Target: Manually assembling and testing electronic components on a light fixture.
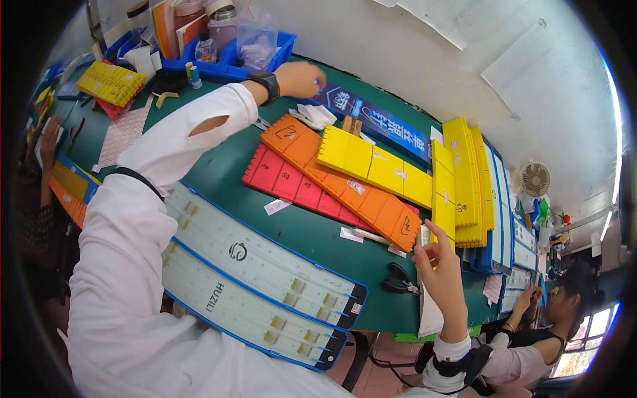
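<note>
In the head view, the left hand (pixel 300 79) reaches to the far edge of the green counter (pixel 225 172), its fingers pinched on a small thing too tiny to name, just beside a dark blue sign (pixel 378 123). The right hand (pixel 441 265) hovers near the counter's right edge, fingers loose and spread, touching a white strip (pixel 428 312) beside the black pliers (pixel 400 278). Orange (pixel 345 189), yellow (pixel 371 166) and red (pixel 292 186) boards lie between the hands.

Small workshop / assembly bench. Green work table (pixel 292 229) w/ stacked coloured slotted boards (pixel 345 186), long white blue-edged panels (pixel 259 265), blue parts bins (pixel 229 56), pliers (pixel 400 278). Desk fan (pixel 535 178) by wall; co-worker (pixel 531 338) seated at same bench.
</note>
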`<action>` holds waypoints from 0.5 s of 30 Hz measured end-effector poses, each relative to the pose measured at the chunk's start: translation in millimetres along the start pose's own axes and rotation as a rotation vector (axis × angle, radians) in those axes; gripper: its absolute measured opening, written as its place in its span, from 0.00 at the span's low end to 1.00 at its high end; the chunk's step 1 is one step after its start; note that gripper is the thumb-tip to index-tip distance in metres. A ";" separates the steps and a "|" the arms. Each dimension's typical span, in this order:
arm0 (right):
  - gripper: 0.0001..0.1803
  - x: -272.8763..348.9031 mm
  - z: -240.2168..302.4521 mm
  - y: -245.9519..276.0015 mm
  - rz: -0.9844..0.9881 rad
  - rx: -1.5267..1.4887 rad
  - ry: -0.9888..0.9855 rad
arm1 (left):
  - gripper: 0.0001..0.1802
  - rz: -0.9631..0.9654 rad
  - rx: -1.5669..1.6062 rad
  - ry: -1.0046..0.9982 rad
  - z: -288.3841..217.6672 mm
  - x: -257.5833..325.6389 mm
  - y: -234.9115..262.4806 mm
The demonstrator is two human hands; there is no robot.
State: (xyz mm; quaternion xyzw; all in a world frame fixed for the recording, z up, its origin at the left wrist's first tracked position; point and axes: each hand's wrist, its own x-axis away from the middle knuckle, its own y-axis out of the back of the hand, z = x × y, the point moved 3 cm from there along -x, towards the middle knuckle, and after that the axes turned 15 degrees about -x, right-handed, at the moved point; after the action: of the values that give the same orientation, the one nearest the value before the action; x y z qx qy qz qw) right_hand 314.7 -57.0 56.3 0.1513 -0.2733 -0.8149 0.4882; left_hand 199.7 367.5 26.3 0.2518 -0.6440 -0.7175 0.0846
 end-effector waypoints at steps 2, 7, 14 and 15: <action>0.26 5.4 3.2 -5.0 0.025 0.030 -0.043 | 0.16 0.045 -0.023 0.017 7.8 7.7 -10.4; 0.26 24.0 6.4 -7.9 0.016 -0.016 -0.025 | 0.16 0.190 0.284 -0.032 -11.7 38.0 77.5; 0.24 68.2 -4.5 22.8 -0.201 -0.061 -0.111 | 0.20 0.757 0.121 -0.410 -83.2 207.4 104.8; 0.24 73.9 -6.4 41.2 -0.257 -0.009 -0.089 | 0.19 0.685 0.130 -0.346 -80.0 215.7 117.4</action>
State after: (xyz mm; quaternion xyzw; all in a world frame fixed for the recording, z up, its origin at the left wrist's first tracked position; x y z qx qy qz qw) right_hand 312.1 -139.2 77.1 0.1463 -0.2694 -0.8779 0.3680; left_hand 28.3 182.5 81.8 -0.0979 -0.7396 -0.6372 0.1933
